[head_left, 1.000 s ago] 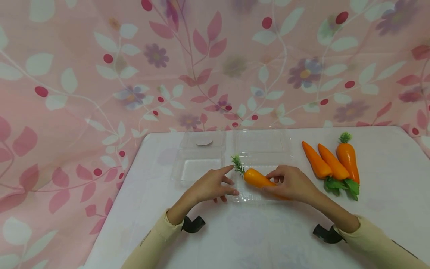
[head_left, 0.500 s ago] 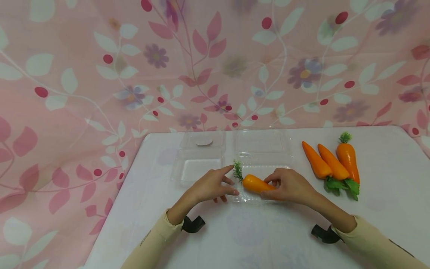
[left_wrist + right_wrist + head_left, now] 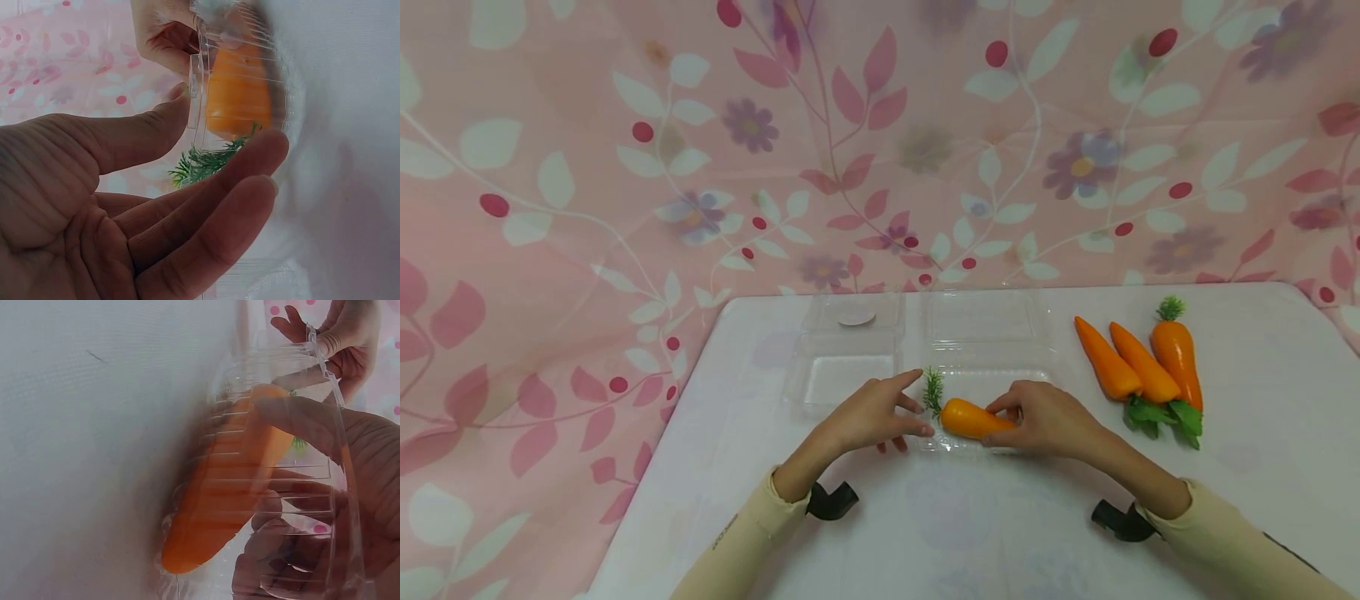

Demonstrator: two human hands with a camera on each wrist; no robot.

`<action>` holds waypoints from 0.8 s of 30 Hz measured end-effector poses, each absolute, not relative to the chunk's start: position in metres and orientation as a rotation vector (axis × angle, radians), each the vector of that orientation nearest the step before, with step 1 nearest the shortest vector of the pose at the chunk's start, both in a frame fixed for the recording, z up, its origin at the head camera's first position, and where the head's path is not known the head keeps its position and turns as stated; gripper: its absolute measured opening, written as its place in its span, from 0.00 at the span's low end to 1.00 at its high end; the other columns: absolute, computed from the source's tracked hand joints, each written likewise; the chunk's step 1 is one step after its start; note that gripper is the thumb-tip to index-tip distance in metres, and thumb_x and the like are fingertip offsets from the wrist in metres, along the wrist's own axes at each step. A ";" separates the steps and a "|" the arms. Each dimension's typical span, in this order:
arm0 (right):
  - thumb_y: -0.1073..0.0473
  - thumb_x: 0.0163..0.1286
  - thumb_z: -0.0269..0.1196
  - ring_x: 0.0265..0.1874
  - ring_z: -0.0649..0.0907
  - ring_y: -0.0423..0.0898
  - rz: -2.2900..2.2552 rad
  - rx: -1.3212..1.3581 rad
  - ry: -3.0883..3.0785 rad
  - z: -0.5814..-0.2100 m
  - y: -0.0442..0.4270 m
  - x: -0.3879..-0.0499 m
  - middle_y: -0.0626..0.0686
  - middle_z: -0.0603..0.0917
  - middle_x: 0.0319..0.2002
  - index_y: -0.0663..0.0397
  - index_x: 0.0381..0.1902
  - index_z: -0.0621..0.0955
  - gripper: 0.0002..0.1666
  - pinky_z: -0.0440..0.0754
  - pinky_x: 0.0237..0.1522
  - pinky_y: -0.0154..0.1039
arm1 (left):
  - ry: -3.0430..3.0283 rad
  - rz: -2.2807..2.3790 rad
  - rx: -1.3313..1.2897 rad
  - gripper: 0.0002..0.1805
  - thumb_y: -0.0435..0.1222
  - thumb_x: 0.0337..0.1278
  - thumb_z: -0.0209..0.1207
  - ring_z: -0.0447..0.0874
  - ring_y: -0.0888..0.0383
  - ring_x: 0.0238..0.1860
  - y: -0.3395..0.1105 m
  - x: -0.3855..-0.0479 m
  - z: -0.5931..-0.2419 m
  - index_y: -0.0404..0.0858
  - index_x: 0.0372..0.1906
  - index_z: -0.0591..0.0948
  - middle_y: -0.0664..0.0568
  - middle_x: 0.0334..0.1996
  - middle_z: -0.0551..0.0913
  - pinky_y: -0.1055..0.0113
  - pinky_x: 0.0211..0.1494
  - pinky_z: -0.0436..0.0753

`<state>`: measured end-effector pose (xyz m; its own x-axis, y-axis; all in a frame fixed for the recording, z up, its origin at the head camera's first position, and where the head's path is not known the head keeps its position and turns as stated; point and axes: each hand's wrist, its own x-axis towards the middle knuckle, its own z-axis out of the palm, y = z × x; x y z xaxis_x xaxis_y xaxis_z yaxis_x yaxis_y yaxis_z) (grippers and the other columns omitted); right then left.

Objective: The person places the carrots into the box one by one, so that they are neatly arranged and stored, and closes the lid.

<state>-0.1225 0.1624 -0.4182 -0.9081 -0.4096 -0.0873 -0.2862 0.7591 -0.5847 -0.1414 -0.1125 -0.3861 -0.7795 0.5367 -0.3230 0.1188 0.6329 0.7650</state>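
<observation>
An orange carrot [image 3: 966, 418] with feathery green leaves [image 3: 932, 390] lies low in the base of an open clear plastic clamshell box [image 3: 988, 379]. My right hand [image 3: 1051, 421] holds the carrot's narrow half between thumb and fingers, inside the box. Through the ribbed clear wall, the right wrist view shows the whole carrot [image 3: 215, 487], its tip near the box's end. At the box's left end is my left hand [image 3: 874, 414], its fingers spread and loosely bent. In the left wrist view its thumb meets the box's rim, and the fingers lie near the green leaves [image 3: 215, 161].
Left of this box stands a second open clear box [image 3: 850, 379] with a pale oval label [image 3: 856, 313] on its lid. Three more carrots [image 3: 1138, 367] lie together at the right on the white tabletop [image 3: 970, 533]. A floral pink cloth [image 3: 880, 150] hangs behind the table.
My right hand has brought the carrot down and slightly nearer to me, into the box's base. The leaves have swung lower and the carrot lies flatter. My left hand has stayed put.
</observation>
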 end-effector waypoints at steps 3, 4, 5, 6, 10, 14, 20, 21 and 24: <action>0.42 0.52 0.76 0.25 0.71 0.42 -0.851 -0.558 2.746 -0.415 0.163 -0.122 0.43 0.73 0.24 0.49 0.46 0.89 0.26 0.68 0.25 0.35 | 2.318 1.038 0.509 0.48 0.43 0.56 0.70 0.88 0.49 0.26 -0.113 -0.141 -0.386 0.41 0.77 0.57 0.41 0.52 0.83 0.57 0.23 0.84; 0.41 0.52 0.76 0.25 0.71 0.42 -0.848 -0.560 2.748 -0.414 0.164 -0.122 0.43 0.73 0.24 0.48 0.46 0.89 0.26 0.68 0.25 0.35 | 2.319 1.037 0.509 0.48 0.43 0.56 0.70 0.88 0.49 0.26 -0.113 -0.141 -0.386 0.41 0.77 0.57 0.42 0.52 0.83 0.57 0.23 0.84; 0.40 0.52 0.76 0.25 0.71 0.42 -0.846 -0.556 2.747 -0.413 0.164 -0.122 0.43 0.73 0.24 0.47 0.47 0.88 0.27 0.67 0.24 0.35 | 2.318 1.039 0.508 0.48 0.43 0.56 0.70 0.88 0.49 0.26 -0.112 -0.141 -0.386 0.41 0.77 0.57 0.42 0.52 0.83 0.57 0.23 0.84; 0.39 0.52 0.75 0.25 0.71 0.42 -0.847 -0.546 2.747 -0.412 0.165 -0.121 0.43 0.73 0.24 0.46 0.47 0.88 0.27 0.68 0.24 0.35 | 2.319 1.040 0.508 0.48 0.43 0.56 0.70 0.88 0.49 0.26 -0.112 -0.141 -0.386 0.41 0.77 0.57 0.42 0.52 0.83 0.57 0.23 0.84; 0.38 0.54 0.74 0.25 0.71 0.42 -0.865 -0.523 2.752 -0.406 0.169 -0.122 0.43 0.74 0.26 0.45 0.49 0.88 0.28 0.68 0.23 0.35 | 2.315 1.044 0.504 0.48 0.43 0.56 0.70 0.88 0.49 0.26 -0.112 -0.141 -0.386 0.41 0.77 0.57 0.42 0.53 0.83 0.57 0.23 0.84; 0.38 0.56 0.73 0.26 0.72 0.43 -0.913 -0.514 2.760 -0.400 0.176 -0.121 0.43 0.75 0.28 0.45 0.50 0.87 0.28 0.70 0.24 0.35 | 2.312 1.042 0.503 0.48 0.43 0.57 0.70 0.88 0.49 0.26 -0.112 -0.141 -0.386 0.41 0.77 0.57 0.42 0.53 0.83 0.55 0.24 0.85; 0.40 0.58 0.73 0.34 0.75 0.45 -0.964 -0.511 2.828 -0.392 0.192 -0.121 0.45 0.79 0.33 0.47 0.51 0.87 0.26 0.76 0.26 0.34 | 2.315 1.037 0.500 0.48 0.43 0.57 0.70 0.88 0.49 0.26 -0.112 -0.140 -0.385 0.41 0.77 0.56 0.42 0.53 0.83 0.56 0.24 0.85; 0.41 0.59 0.72 0.35 0.75 0.45 -0.976 -0.505 2.840 -0.391 0.196 -0.120 0.45 0.79 0.34 0.47 0.51 0.86 0.26 0.76 0.26 0.34 | 2.316 1.036 0.501 0.48 0.43 0.57 0.70 0.88 0.49 0.26 -0.112 -0.140 -0.385 0.41 0.77 0.56 0.42 0.53 0.83 0.56 0.24 0.85; 0.39 0.59 0.71 0.37 0.75 0.46 -1.007 -0.494 2.884 -0.389 0.206 -0.121 0.47 0.81 0.37 0.46 0.52 0.86 0.27 0.77 0.28 0.34 | 2.318 1.033 0.503 0.48 0.43 0.57 0.70 0.88 0.49 0.26 -0.112 -0.140 -0.384 0.41 0.77 0.56 0.42 0.53 0.83 0.57 0.24 0.85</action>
